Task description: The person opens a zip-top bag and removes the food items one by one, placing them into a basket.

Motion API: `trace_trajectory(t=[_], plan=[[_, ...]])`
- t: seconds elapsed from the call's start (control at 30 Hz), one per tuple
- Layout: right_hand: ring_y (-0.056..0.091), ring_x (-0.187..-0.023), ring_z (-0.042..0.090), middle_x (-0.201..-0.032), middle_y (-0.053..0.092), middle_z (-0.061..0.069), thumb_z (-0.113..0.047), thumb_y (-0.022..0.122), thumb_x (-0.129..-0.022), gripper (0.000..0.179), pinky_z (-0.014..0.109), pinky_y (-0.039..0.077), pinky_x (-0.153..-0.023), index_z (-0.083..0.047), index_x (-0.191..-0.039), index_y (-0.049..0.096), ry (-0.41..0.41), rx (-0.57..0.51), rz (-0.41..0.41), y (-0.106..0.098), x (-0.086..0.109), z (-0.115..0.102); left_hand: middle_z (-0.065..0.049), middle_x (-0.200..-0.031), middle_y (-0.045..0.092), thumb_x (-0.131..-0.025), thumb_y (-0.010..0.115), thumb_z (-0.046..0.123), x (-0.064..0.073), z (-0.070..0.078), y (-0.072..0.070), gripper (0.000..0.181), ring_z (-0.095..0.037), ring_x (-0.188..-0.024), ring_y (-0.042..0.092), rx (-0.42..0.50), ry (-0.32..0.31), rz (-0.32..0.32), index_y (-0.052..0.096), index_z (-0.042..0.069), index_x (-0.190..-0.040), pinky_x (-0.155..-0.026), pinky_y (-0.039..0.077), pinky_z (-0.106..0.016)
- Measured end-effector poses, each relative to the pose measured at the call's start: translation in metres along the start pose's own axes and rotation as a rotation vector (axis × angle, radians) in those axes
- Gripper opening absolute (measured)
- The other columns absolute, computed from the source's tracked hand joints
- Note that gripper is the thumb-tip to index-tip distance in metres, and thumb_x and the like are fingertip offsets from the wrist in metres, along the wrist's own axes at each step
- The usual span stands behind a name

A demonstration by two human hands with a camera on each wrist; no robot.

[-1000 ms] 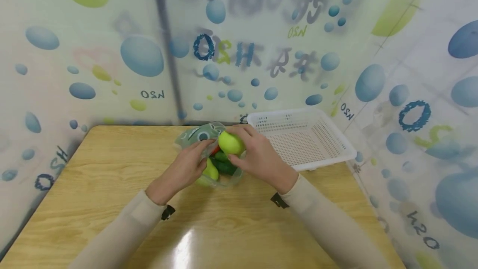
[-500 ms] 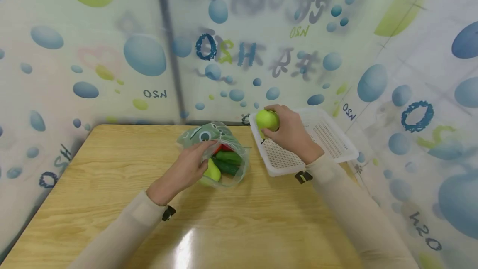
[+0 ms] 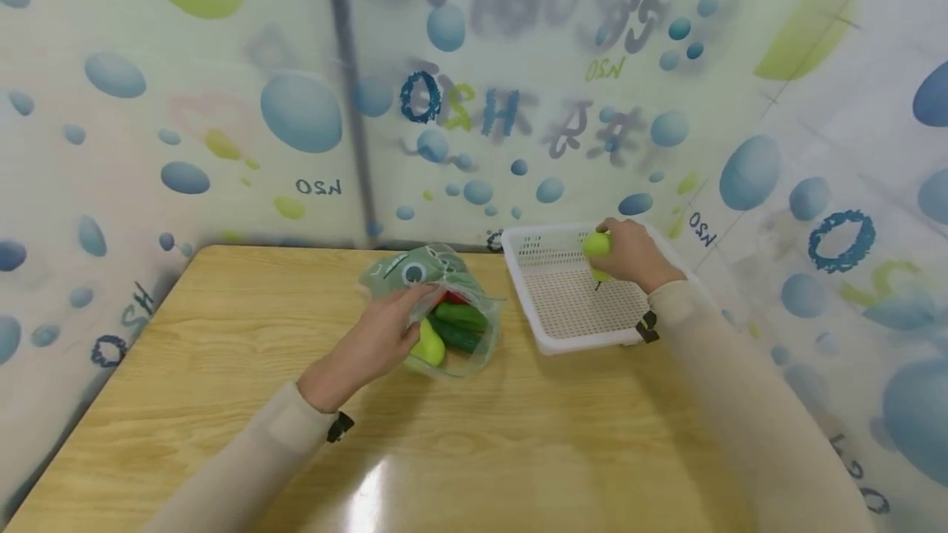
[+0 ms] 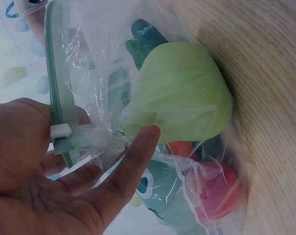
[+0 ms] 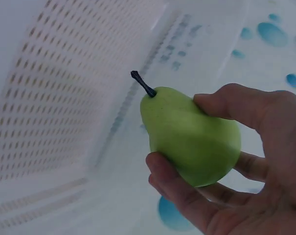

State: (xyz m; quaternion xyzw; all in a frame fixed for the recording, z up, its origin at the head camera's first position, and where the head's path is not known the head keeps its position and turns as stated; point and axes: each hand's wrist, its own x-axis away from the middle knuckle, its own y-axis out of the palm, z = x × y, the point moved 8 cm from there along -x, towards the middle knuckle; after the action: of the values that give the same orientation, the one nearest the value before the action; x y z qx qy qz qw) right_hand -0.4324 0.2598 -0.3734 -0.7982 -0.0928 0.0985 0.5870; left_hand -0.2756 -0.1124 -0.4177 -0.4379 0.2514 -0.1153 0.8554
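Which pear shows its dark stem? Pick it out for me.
The pear in the right hand, at the white basket: its dark stem is in plain sight. The other pear lies inside the bag, no stem visible.

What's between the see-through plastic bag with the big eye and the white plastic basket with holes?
Just bare light brown wooden table lies between the bag and the basket, as the head view shows.

I'm watching the right hand (image 5: 277,156) grip a pear (image 5: 189,137), its dark stem (image 5: 143,83) pointing up and left. Behind it I see a white slotted basket (image 5: 64,105).
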Motion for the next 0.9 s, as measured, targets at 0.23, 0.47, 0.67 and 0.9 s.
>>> trace_trajectory(t=[0.23, 0.47, 0.67, 0.9], plan=[[0.068, -0.112, 0.046, -0.137, 0.071, 0.040, -0.011, 0.076, -0.095, 0.061, 0.056, 0.062, -0.096, 0.019, -0.146, 0.061, 0.119, 0.050, -0.142, 0.013, 0.003, 0.042, -0.022, -0.160, 0.072, -0.101, 0.068, -0.016, 0.001, 0.002, 0.002, 0.065, -0.045, -0.144, 0.072, 0.013, 0.021, -0.003, 0.059, -0.003, -0.164, -0.116, 0.063, -0.059], [0.066, -0.088, 0.031, -0.121, 0.072, 0.029, -0.009, 0.075, -0.095, 0.055, 0.036, 0.057, -0.073, 0.015, -0.143, 0.064, 0.220, 0.015, -0.254, 0.022, 0.009, 0.056, -0.022, -0.160, 0.072, -0.102, 0.068, -0.014, 0.002, 0.001, 0.001, 0.064, -0.044, -0.144, 0.072, 0.012, 0.014, -0.004, 0.059, -0.002, -0.164, -0.117, 0.062, -0.059], [0.074, -0.102, 0.038, -0.150, 0.067, 0.040, -0.011, 0.076, -0.101, 0.065, 0.045, 0.066, -0.085, 0.017, -0.156, 0.057, 0.229, 0.040, -0.287, 0.018, 0.012, 0.052, -0.022, -0.159, 0.073, -0.102, 0.068, -0.014, 0.001, 0.004, 0.001, 0.062, -0.045, -0.141, 0.074, 0.007, 0.023, -0.002, 0.060, -0.003, -0.163, -0.116, 0.063, -0.060], [0.070, -0.132, 0.054, -0.158, 0.062, 0.042, -0.014, 0.077, -0.105, 0.062, 0.065, 0.061, -0.113, 0.017, -0.155, 0.058, 0.150, 0.065, -0.229, 0.010, 0.007, 0.038, -0.024, -0.156, 0.074, -0.101, 0.070, -0.013, 0.000, 0.004, 0.000, 0.061, -0.045, -0.136, 0.076, -0.004, 0.027, 0.016, 0.061, -0.004, -0.161, -0.112, 0.065, -0.060]])
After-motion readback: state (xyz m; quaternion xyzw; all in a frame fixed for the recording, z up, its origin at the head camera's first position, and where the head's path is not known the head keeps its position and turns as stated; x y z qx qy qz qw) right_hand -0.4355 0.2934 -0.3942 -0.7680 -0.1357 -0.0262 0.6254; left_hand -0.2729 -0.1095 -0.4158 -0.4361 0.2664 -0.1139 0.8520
